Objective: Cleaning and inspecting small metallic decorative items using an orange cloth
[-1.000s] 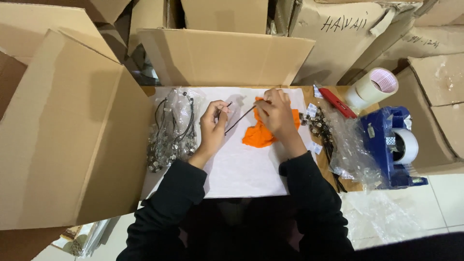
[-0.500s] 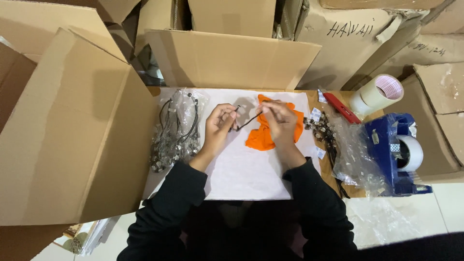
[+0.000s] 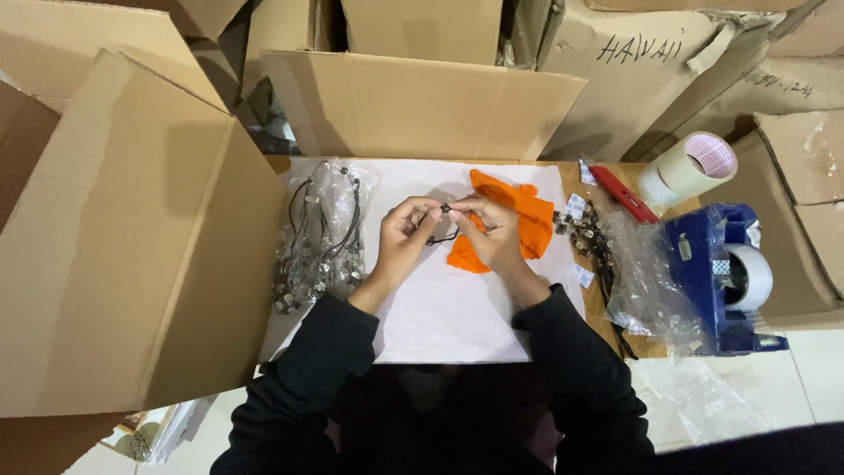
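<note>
A small dark metal bead on a thin black cord [image 3: 446, 209] sits pinched between the fingertips of both hands, above the white paper sheet [image 3: 440, 308] on the bench. The cord droops from the bead down toward the person; its length is too thin to trace fully. The left hand [image 3: 406, 230] and right hand [image 3: 492, 230] have their fingers closed together on it. Just behind the right hand lies a crumpled orange cloth [image 3: 527, 220]. Left, a clear plastic bag [image 3: 318, 237] holds black cords with metal beads; right, another clear bag [image 3: 637, 281] holds similar pieces. A large open cardboard box [image 3: 123, 255] stands on the left.
</note>
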